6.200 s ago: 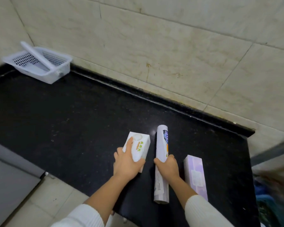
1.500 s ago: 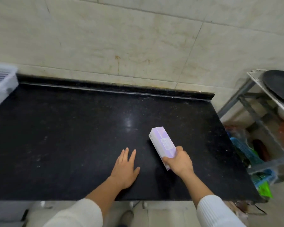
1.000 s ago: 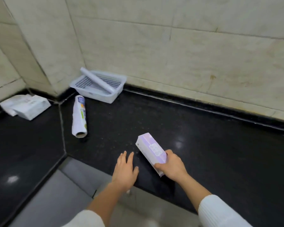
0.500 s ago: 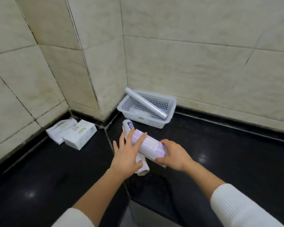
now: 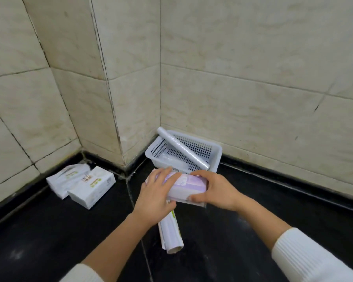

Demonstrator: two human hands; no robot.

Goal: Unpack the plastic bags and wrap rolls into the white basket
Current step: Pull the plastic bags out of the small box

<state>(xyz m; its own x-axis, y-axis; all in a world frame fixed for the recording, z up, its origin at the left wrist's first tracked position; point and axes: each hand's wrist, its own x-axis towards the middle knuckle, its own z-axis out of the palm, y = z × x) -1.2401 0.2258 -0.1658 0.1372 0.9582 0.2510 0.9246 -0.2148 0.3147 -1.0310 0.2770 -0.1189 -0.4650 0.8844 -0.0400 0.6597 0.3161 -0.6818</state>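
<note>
I have the purple box (image 5: 186, 185) gripped at both ends, left hand (image 5: 156, 197) and right hand (image 5: 216, 190), just short of the basket (image 5: 216, 157). Next I open it, I'd say.

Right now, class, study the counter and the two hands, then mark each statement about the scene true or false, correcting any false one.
1. Both hands hold the purple box. True: the left hand and the right hand grip its two ends.
2. The white basket is empty. False: a clear wrap roll lies slanted in it, one end sticking up past the rim.
3. A paper-wrapped roll lies on the black counter below the hands. True.
4. The two white packs sit inside the basket. False: they lie on the counter to its left, by the wall.
</note>
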